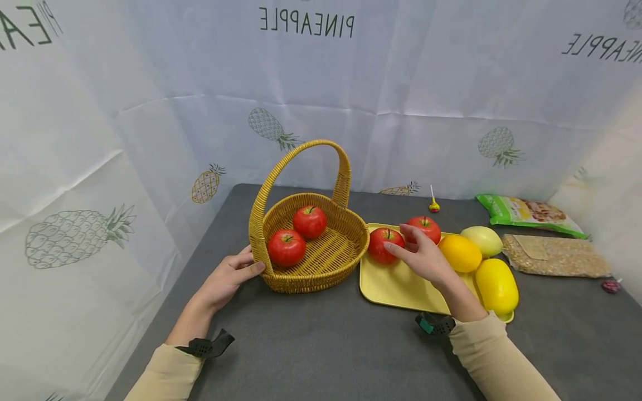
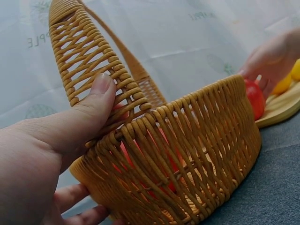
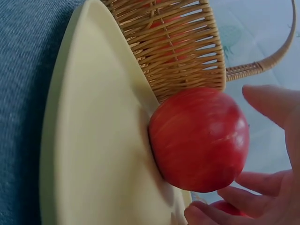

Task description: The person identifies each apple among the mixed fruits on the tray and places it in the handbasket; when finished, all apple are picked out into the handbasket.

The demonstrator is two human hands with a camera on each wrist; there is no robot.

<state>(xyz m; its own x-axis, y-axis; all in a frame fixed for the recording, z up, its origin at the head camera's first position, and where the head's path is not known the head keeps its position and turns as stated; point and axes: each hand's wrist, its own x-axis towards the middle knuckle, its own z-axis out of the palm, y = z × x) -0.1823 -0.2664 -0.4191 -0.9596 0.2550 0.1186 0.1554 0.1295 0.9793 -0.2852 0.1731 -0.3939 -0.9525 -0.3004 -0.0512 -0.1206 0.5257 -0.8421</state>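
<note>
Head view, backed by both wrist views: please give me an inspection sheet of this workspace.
Surface: dark grey table.
Job's things: yellow-brown woven basket with arched handle, holding a front red apple and a rear red apple; beside it, flat yellow tray with near red apple, far red apple; at its right end, orange-yellow round fruit, pale green oval fruit, yellow oblong fruit.
Clutter: yellow lollipop, green-and-white plastic packet, clear bag of tan grains, small dark-red item.
Hands: left hand grips basket at handle's base; right hand around near red apple, thumb apart from it.
Cables: nothing seen.
Surroundings: white curtain printed with pineapples.
</note>
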